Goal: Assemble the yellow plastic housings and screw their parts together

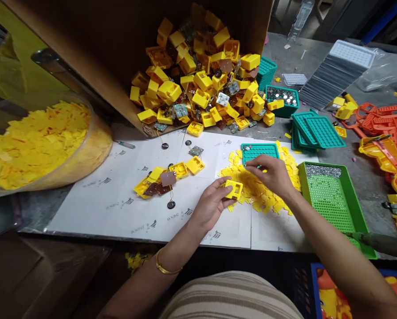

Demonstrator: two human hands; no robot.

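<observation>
Near the centre of the frame, your left hand (210,204) has its fingers closed around a small yellow plastic casing (233,189) with cut-out openings. Just right of it, your right hand (273,174) is poised by the near edge of a shallow teal ridged tray (260,153), thumb and fingertips drawn together; you cannot tell whether they pinch anything. Flat yellow plastic pieces (274,195) lie spread beneath that hand on the white-papered worktop (108,208).

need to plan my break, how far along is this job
Possibly done: yellow housings in the carton, though some circuit boards sit outside them. In hand: one yellow housing, left hand; the right hand is beside the teal tray. Apparently left: loose yellow pieces.
</observation>
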